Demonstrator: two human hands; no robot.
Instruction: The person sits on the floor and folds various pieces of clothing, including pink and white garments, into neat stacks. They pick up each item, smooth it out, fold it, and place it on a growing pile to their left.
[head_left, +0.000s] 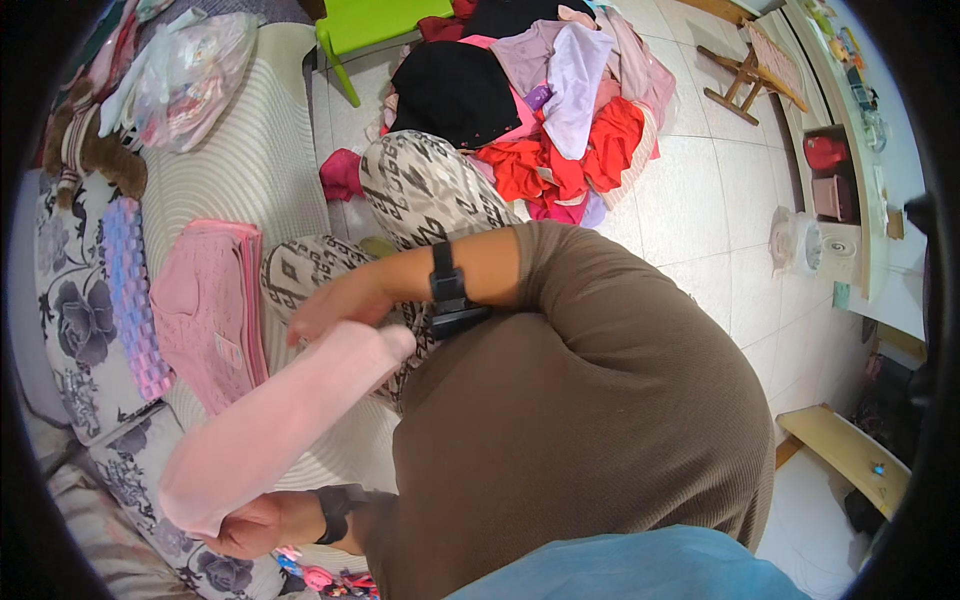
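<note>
A plain light-pink piece of clothing (277, 420) hangs lengthwise across the sofa seat in front of me. My left hand (244, 525) grips its lower end, with the fingers partly hidden behind the cloth. My right hand (341, 304) is blurred and bent down at the upper edge of the cloth; whether its fingers hold it, I cannot tell. Just beyond, a stack of folded pink clothes (206, 300) lies on the sofa, with a small label on the top piece. Patterned trousers (431, 191) cover my legs.
Loose red, black, pink and lilac clothes (570, 112) are heaped on the tiled floor. Near them stands a green plastic chair (375, 26). The sofa (255, 135) also bears a plastic bag (199, 82), a brown plush toy (109, 150) and a blue-pink woven strip (135, 300). A folding stool (757, 71) stands farther off.
</note>
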